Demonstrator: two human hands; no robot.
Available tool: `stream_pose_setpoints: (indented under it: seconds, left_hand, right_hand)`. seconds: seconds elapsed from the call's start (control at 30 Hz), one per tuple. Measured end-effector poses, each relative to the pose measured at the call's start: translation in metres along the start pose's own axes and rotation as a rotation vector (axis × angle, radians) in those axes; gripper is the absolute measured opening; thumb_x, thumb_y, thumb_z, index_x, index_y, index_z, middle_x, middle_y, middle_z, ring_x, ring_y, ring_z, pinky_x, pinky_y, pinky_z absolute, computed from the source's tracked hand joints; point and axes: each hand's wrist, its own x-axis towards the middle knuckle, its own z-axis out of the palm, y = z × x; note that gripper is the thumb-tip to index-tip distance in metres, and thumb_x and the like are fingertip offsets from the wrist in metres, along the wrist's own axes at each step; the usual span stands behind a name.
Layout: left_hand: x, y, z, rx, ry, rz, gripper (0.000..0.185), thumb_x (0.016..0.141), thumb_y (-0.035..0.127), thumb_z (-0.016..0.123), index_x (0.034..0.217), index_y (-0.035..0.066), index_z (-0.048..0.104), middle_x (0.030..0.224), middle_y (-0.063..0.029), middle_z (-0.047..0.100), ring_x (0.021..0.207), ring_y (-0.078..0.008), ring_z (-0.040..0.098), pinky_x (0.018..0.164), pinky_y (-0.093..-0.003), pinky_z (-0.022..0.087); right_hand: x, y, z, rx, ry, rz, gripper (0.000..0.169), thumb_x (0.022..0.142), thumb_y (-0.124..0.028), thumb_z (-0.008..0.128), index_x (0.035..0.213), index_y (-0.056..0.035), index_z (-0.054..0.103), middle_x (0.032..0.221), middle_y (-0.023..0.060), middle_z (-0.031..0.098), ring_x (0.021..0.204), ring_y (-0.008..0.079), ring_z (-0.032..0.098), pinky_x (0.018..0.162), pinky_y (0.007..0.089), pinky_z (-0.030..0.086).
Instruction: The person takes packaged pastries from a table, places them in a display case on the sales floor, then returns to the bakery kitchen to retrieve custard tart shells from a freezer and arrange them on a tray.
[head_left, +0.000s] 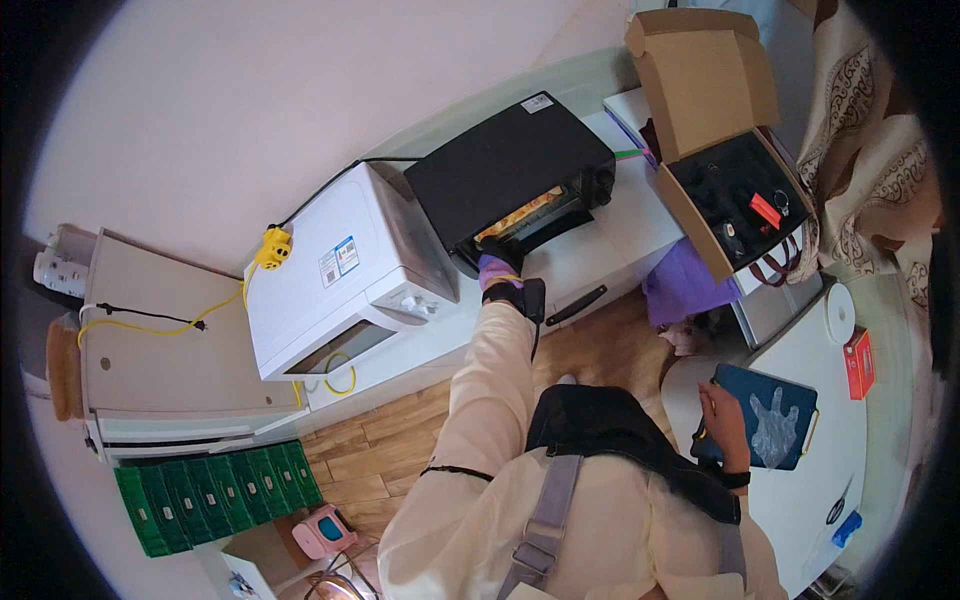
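My left hand (498, 266), in a purple and black covering, reaches into the front left of a black toaster oven (510, 172). The oven door (559, 231) is lowered. Inside, close to my hand, lies a golden, red-flecked food that looks like pizza (525, 214). My left fingertips are hidden in the dark opening, so any grip there cannot be made out. At the right, my bare right hand (725, 421) hangs by the edge of a dark blue cutting board (727, 375), fingers curled, with nothing visible in them. On that board lies a clear plastic glove (775, 427).
A white microwave oven (322, 277) stands left of the toaster oven, with a yellow plug adapter (273, 247) on top. An open cardboard box (705, 90) sits at the right. Scissors (837, 510) and a red box (859, 364) rest on the white table (795, 517).
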Motion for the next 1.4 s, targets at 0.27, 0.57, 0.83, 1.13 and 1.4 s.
stream_pose_setpoints:
  seconds: [0.27,0.57,0.83,1.13,1.4]
  left_hand:
    - [-0.019,0.021,-0.052,-0.065,-0.171,-0.06,0.051,0.085,0.044,0.044,0.122,0.01,0.051,0.126,-0.0094,0.052,0.116,-0.0254,0.048,0.092,-0.0329,0.041]
    - [-0.092,0.01,-0.006,-0.303,-0.029,0.113,0.03,0.083,0.022,0.062,0.101,-0.002,0.059,0.094,-0.0137,0.065,0.085,-0.0254,0.062,0.075,-0.035,0.049]
    - [-0.136,-0.029,0.021,-1.844,-0.477,-0.457,0.033,0.088,0.019,0.052,0.118,0.005,0.05,0.113,-0.0117,0.057,0.098,-0.0281,0.058,0.081,-0.0394,0.05]
    - [-0.169,0.105,-0.025,-1.742,-0.773,-0.233,0.033,0.088,0.017,0.051,0.119,0.004,0.05,0.114,-0.0119,0.056,0.1,-0.0276,0.057,0.084,-0.0396,0.049]
    - [-0.265,0.306,-0.03,-1.594,-1.003,-0.052,0.032,0.089,0.016,0.05,0.119,0.004,0.049,0.115,-0.012,0.056,0.102,-0.027,0.056,0.086,-0.0397,0.048]
  right_hand:
    - [0.007,-0.016,0.022,0.002,0.042,-0.069,0.021,0.086,-0.012,0.05,0.101,-0.0012,0.06,0.094,0.0184,0.062,0.085,0.0357,0.058,0.075,0.0407,0.046]
    - [-0.025,-0.026,0.019,0.038,0.118,0.066,0.021,0.084,-0.011,0.051,0.1,-0.0015,0.061,0.091,0.0181,0.062,0.083,0.036,0.058,0.074,0.0419,0.046]
    - [-0.031,0.037,0.014,-0.026,0.458,0.297,0.041,0.078,-0.006,0.057,0.119,-0.0051,0.049,0.105,0.017,0.056,0.099,0.0336,0.051,0.086,0.0386,0.042]
    - [-0.056,0.202,-0.002,-0.036,0.84,0.95,0.096,0.062,-0.035,0.076,0.136,-0.0056,0.022,0.131,0.0241,0.033,0.119,0.0391,0.033,0.098,0.0498,0.029]
    - [-0.114,0.303,-0.02,0.468,0.767,0.869,0.025,0.074,-0.026,0.068,0.081,-0.0045,0.059,0.075,0.0106,0.064,0.072,0.0225,0.063,0.064,0.0343,0.049]
